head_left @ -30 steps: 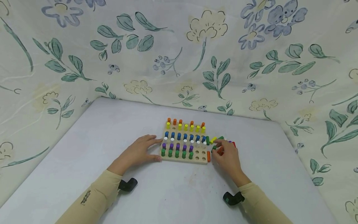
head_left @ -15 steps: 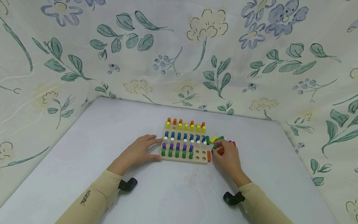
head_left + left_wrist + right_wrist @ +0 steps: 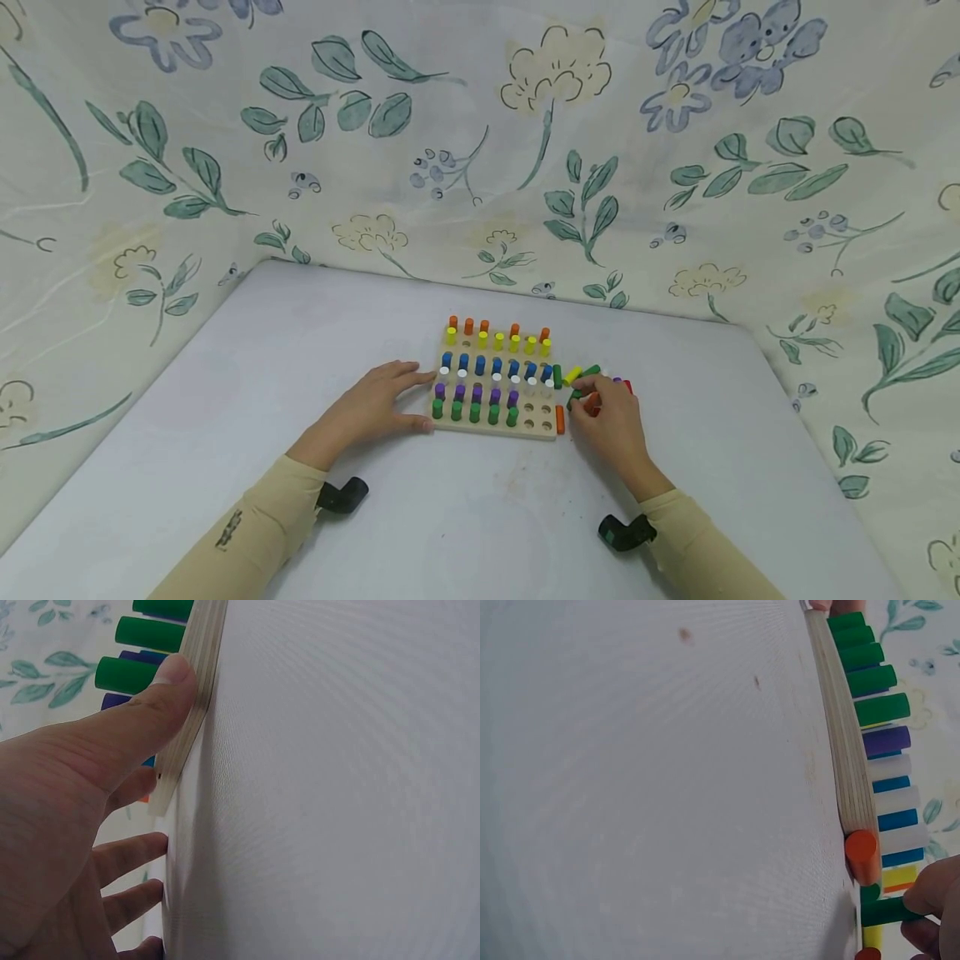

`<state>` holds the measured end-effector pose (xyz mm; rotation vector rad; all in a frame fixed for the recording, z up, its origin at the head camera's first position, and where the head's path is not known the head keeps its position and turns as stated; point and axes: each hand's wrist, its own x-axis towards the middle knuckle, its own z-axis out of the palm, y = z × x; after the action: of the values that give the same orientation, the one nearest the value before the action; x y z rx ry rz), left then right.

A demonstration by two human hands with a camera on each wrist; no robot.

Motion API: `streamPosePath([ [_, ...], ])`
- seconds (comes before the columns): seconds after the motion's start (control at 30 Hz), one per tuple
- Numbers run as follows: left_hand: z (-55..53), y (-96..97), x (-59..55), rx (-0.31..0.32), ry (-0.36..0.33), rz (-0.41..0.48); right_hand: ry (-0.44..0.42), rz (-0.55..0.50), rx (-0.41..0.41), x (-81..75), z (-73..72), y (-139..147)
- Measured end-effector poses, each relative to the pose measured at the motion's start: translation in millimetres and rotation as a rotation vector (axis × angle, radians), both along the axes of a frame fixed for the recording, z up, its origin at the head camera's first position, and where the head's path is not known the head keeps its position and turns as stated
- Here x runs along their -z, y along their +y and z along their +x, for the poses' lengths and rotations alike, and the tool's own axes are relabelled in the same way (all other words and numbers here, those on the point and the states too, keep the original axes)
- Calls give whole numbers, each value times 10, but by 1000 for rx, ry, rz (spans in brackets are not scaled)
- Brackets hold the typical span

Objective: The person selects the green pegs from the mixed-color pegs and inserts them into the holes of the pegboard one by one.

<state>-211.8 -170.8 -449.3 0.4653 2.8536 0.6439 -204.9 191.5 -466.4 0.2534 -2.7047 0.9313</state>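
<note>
A wooden peg board (image 3: pixel 487 429) lies on the table with upright pegs in orange, yellow, blue, white, purple and green rows. At its left edge my left hand (image 3: pixel 371 408) touches the board, thumb by the near corner and the fingers fairly straight. In the left wrist view the thumb (image 3: pixel 169 679) lies against the wooden edge below a green peg. Right of the board, my right hand (image 3: pixel 611 421) pinches a green peg (image 3: pixel 885 910) between thumb and finger. Two holes at the right end of the green row hold no pegs.
A loose orange peg (image 3: pixel 560 419) lies along the board's right edge. Beyond it are a green peg (image 3: pixel 557 377), a yellow peg (image 3: pixel 573 375) and a red peg (image 3: pixel 628 387); my right hand partly hides the pile. A floral cloth (image 3: pixel 480 167) hangs behind the white table (image 3: pixel 360 308).
</note>
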Motion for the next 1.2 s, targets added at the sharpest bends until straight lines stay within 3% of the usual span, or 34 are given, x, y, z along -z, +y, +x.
streamPosePath([
  [1.2,8,1,-7,9,9,-3,124,-12,-52,10,8,-17],
])
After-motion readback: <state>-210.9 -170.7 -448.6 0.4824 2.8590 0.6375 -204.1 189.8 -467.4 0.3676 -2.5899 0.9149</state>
